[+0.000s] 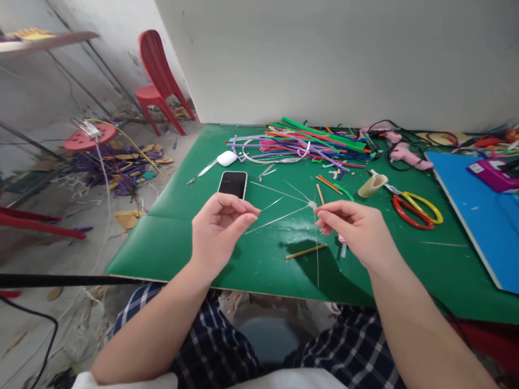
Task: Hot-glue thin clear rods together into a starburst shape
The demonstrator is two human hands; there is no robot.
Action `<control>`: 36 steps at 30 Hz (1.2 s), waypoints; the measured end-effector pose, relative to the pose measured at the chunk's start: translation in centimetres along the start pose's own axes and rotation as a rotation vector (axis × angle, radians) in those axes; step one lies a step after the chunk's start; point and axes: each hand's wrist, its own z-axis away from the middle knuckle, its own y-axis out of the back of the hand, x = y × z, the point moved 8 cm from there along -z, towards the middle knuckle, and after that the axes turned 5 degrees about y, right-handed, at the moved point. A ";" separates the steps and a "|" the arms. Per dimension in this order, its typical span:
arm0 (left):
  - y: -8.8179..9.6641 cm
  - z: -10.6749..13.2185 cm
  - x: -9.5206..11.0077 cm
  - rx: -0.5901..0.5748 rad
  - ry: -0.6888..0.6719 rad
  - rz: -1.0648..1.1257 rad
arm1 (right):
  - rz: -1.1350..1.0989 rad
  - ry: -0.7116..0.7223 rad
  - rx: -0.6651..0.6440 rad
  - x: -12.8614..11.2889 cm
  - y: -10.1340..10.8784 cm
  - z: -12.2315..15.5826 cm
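My right hand (359,229) pinches a small pale hub (311,205) from which several thin, stiff wires fan out to the left and downward. Left of it, my left hand (217,232) has thumb and forefinger pressed together on a thin wire (272,203) that points toward the hub; a gap shows between its tip and the hub. Both hands hover over the green tabletop (170,237). A short tan stick (306,252) lies below the hub. Partly behind my left hand is a phone (234,182). A small pink-and-clear piece (343,247) is by my right hand.
Colourful fuzzy stems (320,143) are heaped at the back. Red-and-yellow scissors (417,209), a bamboo-like tube (372,186), a pink glue gun (410,155) and a blue board (482,216) are on the right. A white case (226,158) lies back left, beside loose wires.
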 end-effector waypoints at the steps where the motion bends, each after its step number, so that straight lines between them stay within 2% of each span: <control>1: 0.0 0.1 -0.2 0.004 0.017 -0.010 | 0.007 0.001 0.006 0.0 0.0 0.0; 5: -0.4 0.4 -1.1 0.003 0.117 0.000 | 0.017 -0.016 0.016 0.2 -0.2 0.0; 10: -1.4 0.5 -2.5 -0.087 0.300 0.161 | 0.007 -0.032 0.013 0.5 -0.3 -0.1; 16: -2.3 0.8 -3.1 -0.141 0.404 0.244 | -0.011 -0.003 0.000 0.5 -0.3 -0.2; 30: -2.7 0.9 -3.1 -0.209 0.409 0.334 | 0.012 0.010 -0.018 0.6 -0.6 -0.3; 33: -2.5 0.8 -3.2 -0.188 0.395 0.208 | 0.001 0.008 -0.010 0.4 -0.7 -0.2; 36: -2.6 1.0 -2.5 -0.200 0.292 -0.056 | 0.019 0.033 0.005 0.0 -0.8 0.3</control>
